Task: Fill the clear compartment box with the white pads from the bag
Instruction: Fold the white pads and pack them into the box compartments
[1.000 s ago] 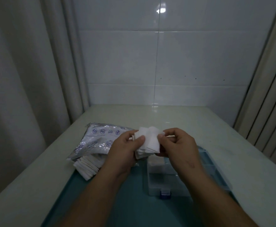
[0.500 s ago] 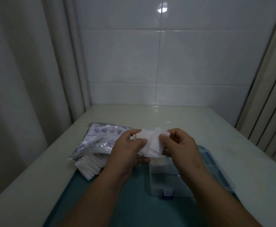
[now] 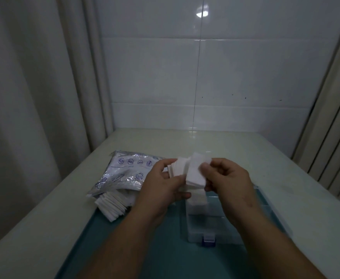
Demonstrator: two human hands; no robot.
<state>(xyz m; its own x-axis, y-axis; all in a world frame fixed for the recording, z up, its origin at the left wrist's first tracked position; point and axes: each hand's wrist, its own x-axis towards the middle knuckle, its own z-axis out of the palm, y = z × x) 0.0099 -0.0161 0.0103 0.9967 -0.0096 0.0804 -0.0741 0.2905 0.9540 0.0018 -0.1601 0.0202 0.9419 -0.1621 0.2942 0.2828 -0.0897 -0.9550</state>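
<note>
1. The fanned stack of white square cotton pads (image 3: 180, 168) is up off the table, held in the air between both hands, its flat faces turned roughly toward the camera.
2. The left hand (image 3: 163, 188) grips the thicker left part, thumb in front. The right hand (image 3: 229, 182) pinches the front few pads at their right edge, apparently parting a share from the rest.
3. The clear plastic compartment box with a blue latch (image 3: 193, 234) lies straight below the held pads and a little nearer the person. White pads already sit in its far compartment; the near one looks unfilled.
4. The right hand is the nearer to the box, so its share likely needs only a short drop down and inward, turned flat to fit.
5. The silvery foil bag (image 3: 129, 172) lies to the left, with more pads spilling from its mouth onto the teal tray (image 3: 112, 244).
</note>
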